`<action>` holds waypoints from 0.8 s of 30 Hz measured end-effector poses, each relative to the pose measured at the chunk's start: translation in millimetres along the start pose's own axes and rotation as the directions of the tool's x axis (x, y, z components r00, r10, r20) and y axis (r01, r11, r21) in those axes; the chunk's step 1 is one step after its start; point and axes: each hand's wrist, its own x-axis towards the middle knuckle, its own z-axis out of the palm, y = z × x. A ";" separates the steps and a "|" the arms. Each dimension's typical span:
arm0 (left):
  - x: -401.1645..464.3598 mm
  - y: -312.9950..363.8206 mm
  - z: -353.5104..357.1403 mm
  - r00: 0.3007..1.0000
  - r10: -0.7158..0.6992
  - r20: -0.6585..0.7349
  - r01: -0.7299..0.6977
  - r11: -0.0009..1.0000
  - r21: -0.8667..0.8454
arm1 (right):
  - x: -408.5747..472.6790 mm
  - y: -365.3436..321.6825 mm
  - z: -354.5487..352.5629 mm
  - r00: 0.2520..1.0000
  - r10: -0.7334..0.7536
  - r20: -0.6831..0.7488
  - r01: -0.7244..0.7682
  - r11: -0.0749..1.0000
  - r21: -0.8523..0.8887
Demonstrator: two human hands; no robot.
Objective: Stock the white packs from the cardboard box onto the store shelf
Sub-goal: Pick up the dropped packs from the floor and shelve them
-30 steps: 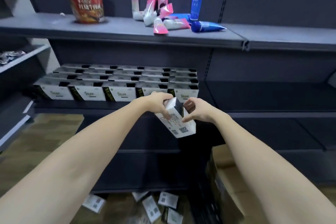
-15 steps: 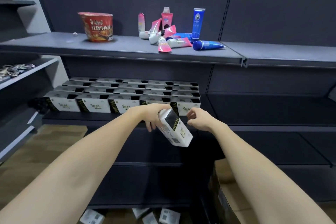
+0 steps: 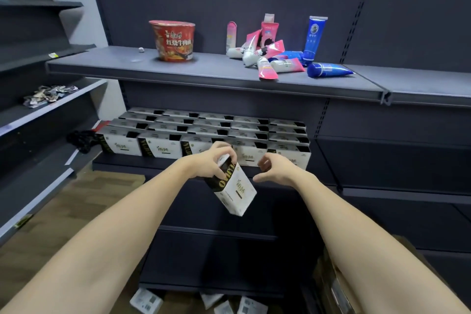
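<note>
My left hand [image 3: 212, 162] grips the top of a white pack [image 3: 235, 190] with a black side; the pack hangs tilted in front of the middle shelf [image 3: 119, 164]. My right hand [image 3: 274, 168] hovers just right of the pack with loosely curled fingers, holding nothing. Several rows of the same white packs [image 3: 204, 132] stand on that shelf. Part of the cardboard box [image 3: 328, 280] shows at the lower right behind my right forearm. Several more white packs [image 3: 149, 301] lie at the bottom edge.
The upper shelf [image 3: 216, 75] carries a red noodle cup [image 3: 173, 41] and a heap of pink and blue tubes [image 3: 275, 56]. A side rack [image 3: 46, 99] at the left holds small crumpled wrappers. The dark shelf bay [image 3: 390, 155] to the right holds nothing.
My right hand has let go of the pack and moved slightly right. My left hand has turned the pack so its printed front faces me. The view has tilted upward.
</note>
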 end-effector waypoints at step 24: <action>-124.4 -238.4 -203.5 0.867 -0.337 -0.368 0.320 0.941 -0.109 | 158.1 -261.3 144.3 0.986 -0.164 0.036 0.167 0.979 -0.118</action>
